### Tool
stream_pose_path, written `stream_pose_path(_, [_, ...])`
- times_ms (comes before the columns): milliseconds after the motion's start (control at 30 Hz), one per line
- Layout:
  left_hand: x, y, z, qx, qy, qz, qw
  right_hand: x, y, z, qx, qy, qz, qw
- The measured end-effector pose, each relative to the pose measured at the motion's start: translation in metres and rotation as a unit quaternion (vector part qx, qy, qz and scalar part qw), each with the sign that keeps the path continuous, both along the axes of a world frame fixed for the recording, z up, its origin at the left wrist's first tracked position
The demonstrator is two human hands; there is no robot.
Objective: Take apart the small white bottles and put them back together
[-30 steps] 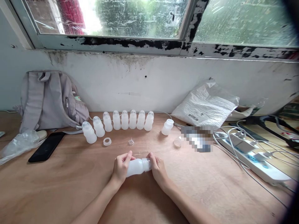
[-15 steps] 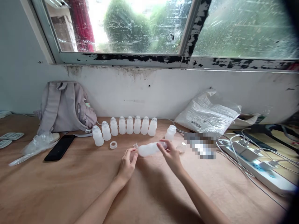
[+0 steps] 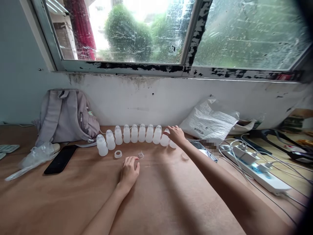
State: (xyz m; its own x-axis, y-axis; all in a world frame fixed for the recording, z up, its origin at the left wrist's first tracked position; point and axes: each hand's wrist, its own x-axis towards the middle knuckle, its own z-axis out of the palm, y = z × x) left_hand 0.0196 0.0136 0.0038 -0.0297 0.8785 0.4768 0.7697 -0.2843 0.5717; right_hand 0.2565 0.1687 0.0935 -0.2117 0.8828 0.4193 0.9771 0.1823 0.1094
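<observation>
A row of several small white plastic bottles (image 3: 132,133) stands on the wooden table (image 3: 158,202) near the wall. My right hand (image 3: 176,135) reaches to the row's right end, its fingers closed on the last bottle (image 3: 164,140). Another bottle (image 3: 172,144) is partly hidden under that hand. My left hand (image 3: 129,170) rests on the table nearer to me, fingers loosely spread and holding nothing. Just beyond it lie a white ring (image 3: 118,154) and a small clear nipple (image 3: 141,154). A clear cap (image 3: 185,156) lies to the right.
A grey backpack (image 3: 66,116) leans on the wall at the left, with a black phone (image 3: 60,159) and crumpled plastic wrap (image 3: 34,156) before it. At the right are a white plastic bag (image 3: 207,122), a power strip (image 3: 259,169) with chargers, and cables.
My left hand let go of the bottle and dropped to the table. My right hand carried the bottle away from me to the right end of the row.
</observation>
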Motion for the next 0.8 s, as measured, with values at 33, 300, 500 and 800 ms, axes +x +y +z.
stream_pose_path(33, [-0.003, 0.002, -0.001, -0.003, 0.014, 0.016, 1.0, 0.0, 0.003, -0.001, -0.007, -0.002, -0.001, 1.0])
stream_pose_path(300, [-0.018, 0.009, -0.009, -0.051, 0.122, 0.147, 0.98, 0.001, 0.008, -0.004, -0.033, -0.016, -0.003, 0.999])
stream_pose_path(500, [-0.021, 0.01, -0.017, -0.098, 0.187, 0.19, 0.959, 0.001, 0.009, -0.004, 0.001, 0.002, -0.015, 1.0])
stream_pose_path(800, [-0.008, 0.004, -0.007, -0.035, 0.171, 0.112, 0.978, -0.048, -0.061, -0.059, -0.044, 0.096, 0.206, 0.973])
